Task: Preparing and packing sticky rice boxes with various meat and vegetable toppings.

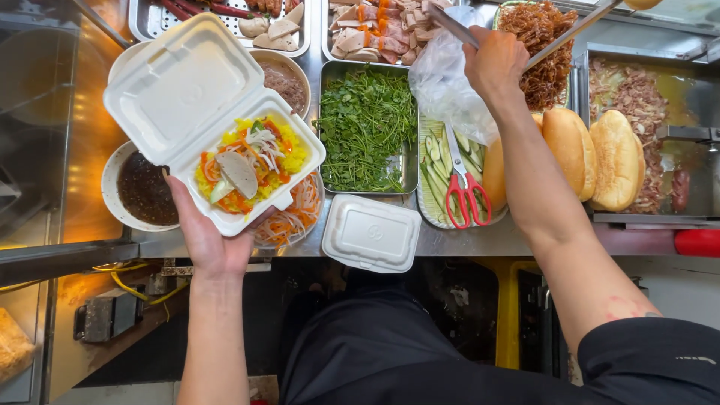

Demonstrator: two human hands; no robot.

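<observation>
My left hand (210,240) cups the open white foam box (225,142) of yellow rice from underneath, fingers wrapped under it. My right hand (495,64) is closed on metal tongs (555,41) over the shredded dried meat (544,45), well right of the box.

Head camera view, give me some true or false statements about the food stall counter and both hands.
1. The left hand holds an open foam box with yellow rice. True.
2. The right hand grips red scissors. False: it holds metal tongs; the scissors lie on the cucumber tray.
3. A closed foam box sits on the counter. True.
4. The herb tray is empty. False: it is full of greens.
5. Bread rolls lie right of the scissors. True.
</observation>
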